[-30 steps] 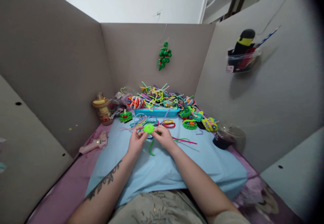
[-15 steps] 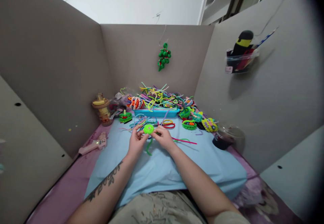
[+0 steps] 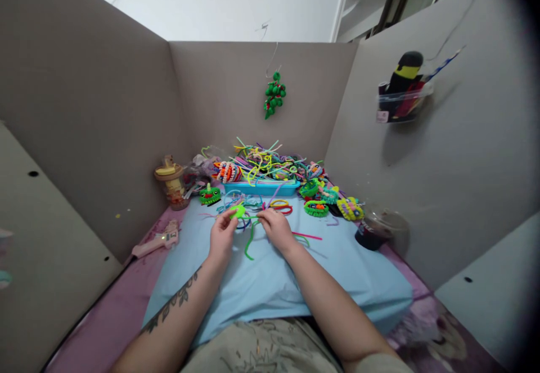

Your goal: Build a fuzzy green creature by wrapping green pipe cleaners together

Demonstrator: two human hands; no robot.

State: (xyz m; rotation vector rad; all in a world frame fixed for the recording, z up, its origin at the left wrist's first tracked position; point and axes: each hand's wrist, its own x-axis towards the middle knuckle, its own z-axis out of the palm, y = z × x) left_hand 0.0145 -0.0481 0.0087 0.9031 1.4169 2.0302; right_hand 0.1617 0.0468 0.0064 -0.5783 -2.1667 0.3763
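Blue cloth [image 3: 337, 283] beneath green piece [image 3: 238, 211] — grey partitions [image 3: 223, 97].

Left hand [image 3: 223, 235] is partly covering the green disc [image 3: 239, 211]. Right hand [image 3: 276, 229] is concealing where the green stem [image 3: 250, 217] ends. The lower edge is cutting off both forearms [image 3: 181, 305] and the shirt [image 3: 253, 347]. The pink label [image 3: 382, 116] is showing too small to read.

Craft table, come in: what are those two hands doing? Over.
Left hand pinching bright green piece. Right hand pinching green strand, stretched between the hands. Loose colorful strands lying just beyond.
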